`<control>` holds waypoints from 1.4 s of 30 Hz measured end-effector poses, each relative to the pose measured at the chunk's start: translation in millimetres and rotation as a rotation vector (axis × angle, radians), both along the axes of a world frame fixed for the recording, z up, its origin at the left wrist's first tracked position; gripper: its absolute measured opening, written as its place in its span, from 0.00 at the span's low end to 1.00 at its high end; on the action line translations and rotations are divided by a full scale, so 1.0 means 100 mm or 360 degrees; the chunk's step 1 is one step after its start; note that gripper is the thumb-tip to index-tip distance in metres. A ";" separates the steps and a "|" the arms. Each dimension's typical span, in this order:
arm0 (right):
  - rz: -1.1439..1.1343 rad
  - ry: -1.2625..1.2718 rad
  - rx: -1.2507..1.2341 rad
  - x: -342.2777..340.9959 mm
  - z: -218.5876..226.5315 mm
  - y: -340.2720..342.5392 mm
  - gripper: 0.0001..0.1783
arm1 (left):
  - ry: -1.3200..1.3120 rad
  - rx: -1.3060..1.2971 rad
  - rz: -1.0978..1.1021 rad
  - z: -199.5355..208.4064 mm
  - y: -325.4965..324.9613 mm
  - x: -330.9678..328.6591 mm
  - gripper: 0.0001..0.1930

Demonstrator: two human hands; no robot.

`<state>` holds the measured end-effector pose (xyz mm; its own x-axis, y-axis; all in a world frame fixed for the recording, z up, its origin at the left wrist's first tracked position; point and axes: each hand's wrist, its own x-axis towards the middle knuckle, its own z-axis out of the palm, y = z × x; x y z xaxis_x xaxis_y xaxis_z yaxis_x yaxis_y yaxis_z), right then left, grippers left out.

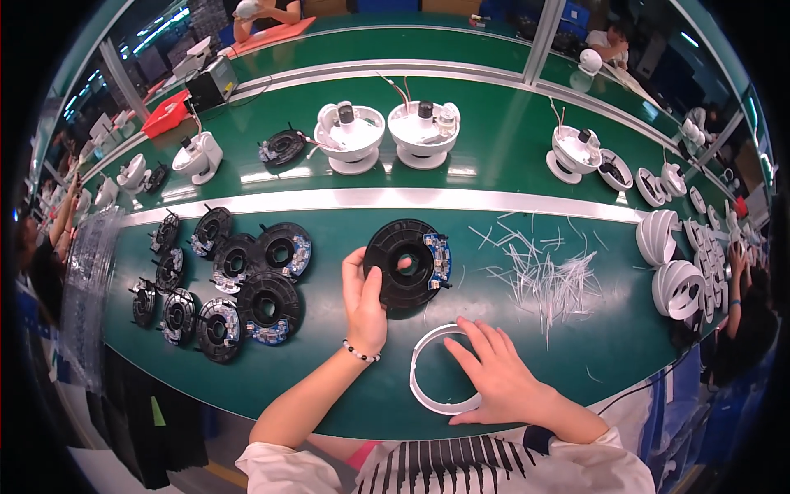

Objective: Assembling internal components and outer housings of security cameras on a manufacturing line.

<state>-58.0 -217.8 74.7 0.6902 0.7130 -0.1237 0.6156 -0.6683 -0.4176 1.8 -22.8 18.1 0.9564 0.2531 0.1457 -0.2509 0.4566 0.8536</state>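
The left hand (364, 300) has its grip clamped on the near-left rim of a round black plastic disc with a small circuit board (409, 263), hiding that rim. The right hand (494, 372) lies flat, fingers apart, on a thin white plastic ring (428, 387), covering its right side. Bare green surface (601, 346) spreads right, below loose white strips (543, 276).

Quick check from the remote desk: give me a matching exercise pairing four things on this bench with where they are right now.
Things:
1. black ring-shaped disc
2. white ring
3. loose white strips
4. stacked white shells

Places:
A. scattered on the green table, right of the disc
B. under the right hand
C. at the table's far right edge
D. held at its rim by the left hand

Pairs: 1-D, 2-B, 3-A, 4-C
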 end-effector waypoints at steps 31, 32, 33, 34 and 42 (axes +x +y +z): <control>-0.0318 -0.0449 0.0530 0.36 -0.02 -0.09 0.70 | 0.0936 -0.1370 -0.1370 -0.18 -0.38 -0.09 0.19; -0.0286 -0.0491 0.0465 0.35 0.01 -0.11 0.70 | 0.0928 -0.1379 -0.1423 -0.21 -0.41 -0.11 0.20; -0.0229 -0.0477 0.0477 0.36 0.01 -0.13 0.70 | 0.0828 -0.1448 -0.1530 -0.30 -0.39 -0.12 0.21; -0.0195 -0.0458 0.0457 0.38 0.02 -0.12 0.70 | 0.0782 -0.1427 -0.1577 -0.26 -0.38 -0.14 0.21; 0.0200 -0.0375 0.0508 0.44 0.12 -0.04 0.69 | 0.0902 -0.1275 -0.1614 -0.16 -0.38 -0.24 0.25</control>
<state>-14.0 -222.0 86.5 0.5783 0.7705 0.2681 0.7876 -0.4415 -0.4299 -22.3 -60.9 2.1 0.6500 -0.7410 -0.1682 0.7599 0.6318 0.1529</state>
